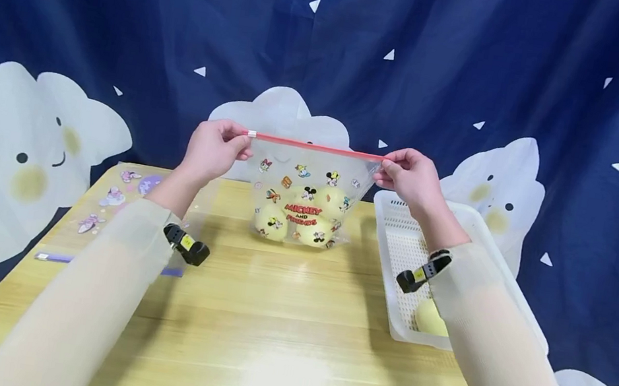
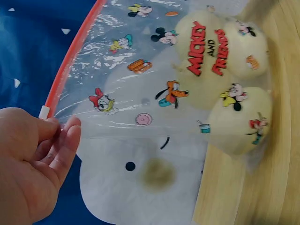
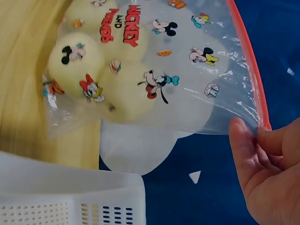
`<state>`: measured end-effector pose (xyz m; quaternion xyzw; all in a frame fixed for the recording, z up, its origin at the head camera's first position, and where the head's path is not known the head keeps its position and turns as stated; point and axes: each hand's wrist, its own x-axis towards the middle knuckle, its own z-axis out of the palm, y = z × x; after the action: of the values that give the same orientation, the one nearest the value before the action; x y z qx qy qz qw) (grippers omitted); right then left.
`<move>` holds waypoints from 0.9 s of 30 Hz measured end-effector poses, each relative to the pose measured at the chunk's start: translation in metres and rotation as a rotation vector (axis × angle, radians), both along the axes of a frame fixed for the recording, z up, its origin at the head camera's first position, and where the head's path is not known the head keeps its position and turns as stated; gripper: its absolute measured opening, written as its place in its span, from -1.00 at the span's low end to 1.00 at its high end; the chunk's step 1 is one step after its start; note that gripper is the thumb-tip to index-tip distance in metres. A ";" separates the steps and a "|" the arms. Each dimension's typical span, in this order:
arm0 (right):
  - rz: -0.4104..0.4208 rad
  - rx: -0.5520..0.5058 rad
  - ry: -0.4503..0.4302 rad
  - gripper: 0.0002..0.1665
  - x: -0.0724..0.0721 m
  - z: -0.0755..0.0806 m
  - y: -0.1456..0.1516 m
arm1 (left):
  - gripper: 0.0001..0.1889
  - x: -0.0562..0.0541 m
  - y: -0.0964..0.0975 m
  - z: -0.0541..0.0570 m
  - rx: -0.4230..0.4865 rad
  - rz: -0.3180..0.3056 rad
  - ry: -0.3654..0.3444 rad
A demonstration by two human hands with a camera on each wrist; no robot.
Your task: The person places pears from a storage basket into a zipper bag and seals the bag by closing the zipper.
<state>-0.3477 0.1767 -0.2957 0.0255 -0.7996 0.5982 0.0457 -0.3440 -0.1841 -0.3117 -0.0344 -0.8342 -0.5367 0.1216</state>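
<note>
A clear zipper bag (image 1: pixel 312 173) printed with cartoon characters is stretched upright between my two hands, its bottom close over the table. Its red zip strip (image 1: pixel 316 147) runs level along the top, with the white slider (image 1: pixel 252 134) at the left end. Several pale yellow round fruits (image 2: pixel 239 119) sit in the bottom of the bag. My left hand (image 1: pixel 215 151) pinches the top left corner beside the slider. At the opposite corner, my right hand (image 1: pixel 412 178) pinches the end of the red strip between thumb and fingers.
To the right stands a white perforated basket (image 1: pixel 386 258) with a pale yellow fruit (image 1: pixel 430 318) inside, partly behind my right forearm. On the left lies another printed bag (image 1: pixel 73 228) with a purple zip strip (image 1: pixel 55 258). A dark blue curtain (image 1: pixel 332 43) hangs behind the wooden table (image 1: pixel 246 297).
</note>
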 end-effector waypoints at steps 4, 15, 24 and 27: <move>-0.064 0.018 -0.036 -0.84 -0.019 -0.001 -0.005 | -0.75 -0.018 0.006 0.001 0.019 0.036 -0.022; -0.183 -0.071 -0.078 -0.81 -0.050 -0.002 -0.022 | -0.71 -0.050 0.020 0.007 0.151 0.103 -0.058; -0.020 0.025 -0.159 -0.32 -0.049 -0.014 -0.018 | -0.47 -0.049 0.021 -0.002 0.148 0.003 -0.120; 0.021 0.063 -0.176 -0.31 -0.046 -0.020 -0.014 | -0.51 -0.045 0.018 -0.009 0.121 -0.030 -0.136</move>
<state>-0.3936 0.1623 -0.3160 -0.0175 -0.8187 0.5731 -0.0317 -0.3894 -0.1665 -0.3204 -0.0030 -0.8059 -0.5891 0.0586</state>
